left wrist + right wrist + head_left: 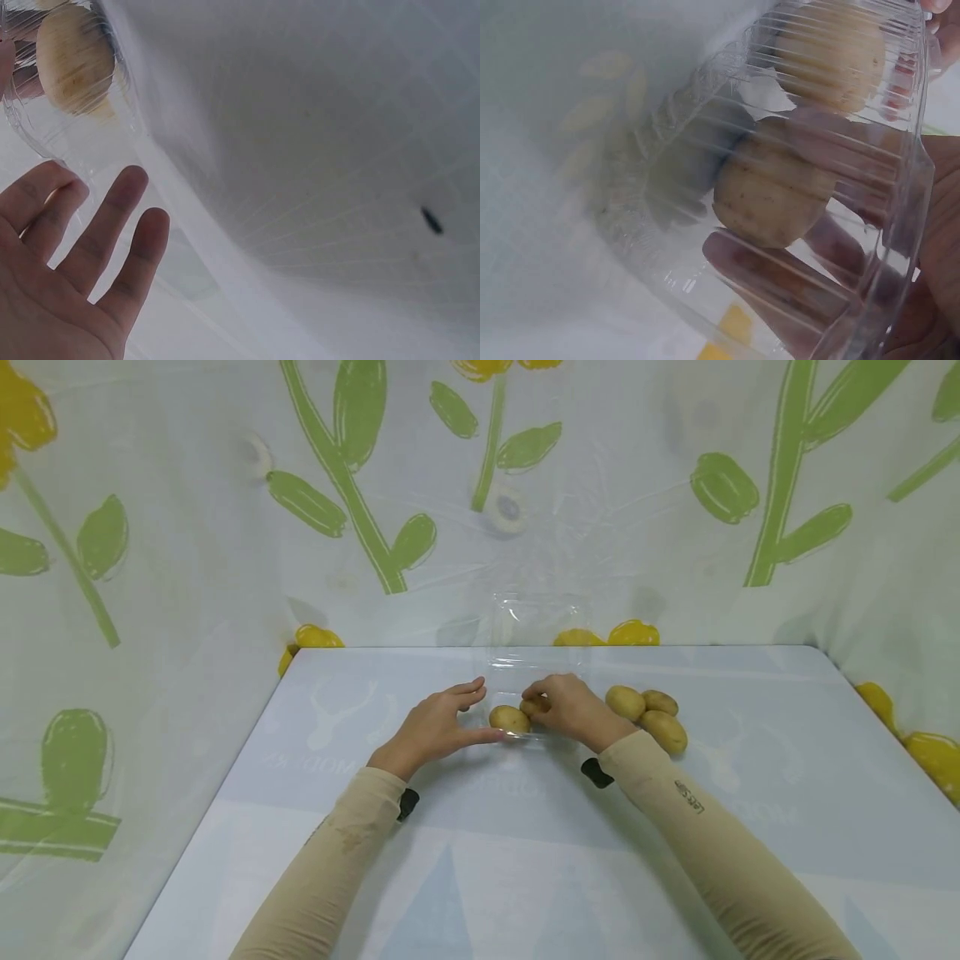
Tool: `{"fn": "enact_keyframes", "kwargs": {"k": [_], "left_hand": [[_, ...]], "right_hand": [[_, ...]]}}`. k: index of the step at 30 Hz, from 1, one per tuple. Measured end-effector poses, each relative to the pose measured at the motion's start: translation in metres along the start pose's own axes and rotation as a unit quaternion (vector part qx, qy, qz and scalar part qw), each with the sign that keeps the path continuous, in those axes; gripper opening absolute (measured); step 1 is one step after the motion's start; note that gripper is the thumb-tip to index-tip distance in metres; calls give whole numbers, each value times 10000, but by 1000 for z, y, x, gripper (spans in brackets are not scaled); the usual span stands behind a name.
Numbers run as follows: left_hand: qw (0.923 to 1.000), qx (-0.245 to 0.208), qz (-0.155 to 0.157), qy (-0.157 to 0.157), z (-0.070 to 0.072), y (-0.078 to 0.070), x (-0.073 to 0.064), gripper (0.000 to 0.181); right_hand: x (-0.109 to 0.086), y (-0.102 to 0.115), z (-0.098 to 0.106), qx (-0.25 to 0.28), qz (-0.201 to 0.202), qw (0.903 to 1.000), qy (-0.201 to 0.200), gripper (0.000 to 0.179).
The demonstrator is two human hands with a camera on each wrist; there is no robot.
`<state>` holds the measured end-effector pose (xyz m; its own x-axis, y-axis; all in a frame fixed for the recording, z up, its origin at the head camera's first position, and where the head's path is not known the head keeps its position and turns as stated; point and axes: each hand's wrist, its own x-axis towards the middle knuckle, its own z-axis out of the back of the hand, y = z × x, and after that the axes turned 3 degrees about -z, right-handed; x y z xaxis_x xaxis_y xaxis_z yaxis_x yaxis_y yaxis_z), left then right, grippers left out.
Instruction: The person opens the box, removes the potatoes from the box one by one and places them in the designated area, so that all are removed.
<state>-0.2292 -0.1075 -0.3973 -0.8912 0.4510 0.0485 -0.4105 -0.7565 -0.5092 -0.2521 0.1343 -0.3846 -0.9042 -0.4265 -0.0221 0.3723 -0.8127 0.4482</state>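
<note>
A clear plastic clamshell box [537, 660] stands near the table's far edge, its lid raised at the back. Inside it on the left lies a potato [510, 719]. My right hand [573, 706] reaches into the box and pinches a second potato [534, 705] beside the first. Through the ribbed plastic wall, the right wrist view shows this potato [769, 191] between thumb and fingers. My left hand [435, 727] is at the box's left side, fingers extended and thumb along the front rim. In the left wrist view those fingers [109, 225] are spread.
Several loose potatoes [663, 732] lie in a cluster right of the box, close to my right forearm. The white table [480, 868] has faint printing. Behind and around it hangs a white curtain [225, 552] with green and yellow plants.
</note>
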Motion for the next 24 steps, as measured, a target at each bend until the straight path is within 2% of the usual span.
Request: {"fn": "enact_keyframes", "kwargs": {"k": [5,14,24], "left_hand": [[10000,58,52,27,0,0,0,93],[9999,-35,85,46,0,0,-1,93],[9998,-97,-119,82,-1,1,-2,92]], "right_hand": [[-4,0,-1,-44,-44,10000,33,34],[-7,-2,-2,-140,157,9998,-24,37],[-11,-6,-5,109,-34,9999,-61,35]]}}
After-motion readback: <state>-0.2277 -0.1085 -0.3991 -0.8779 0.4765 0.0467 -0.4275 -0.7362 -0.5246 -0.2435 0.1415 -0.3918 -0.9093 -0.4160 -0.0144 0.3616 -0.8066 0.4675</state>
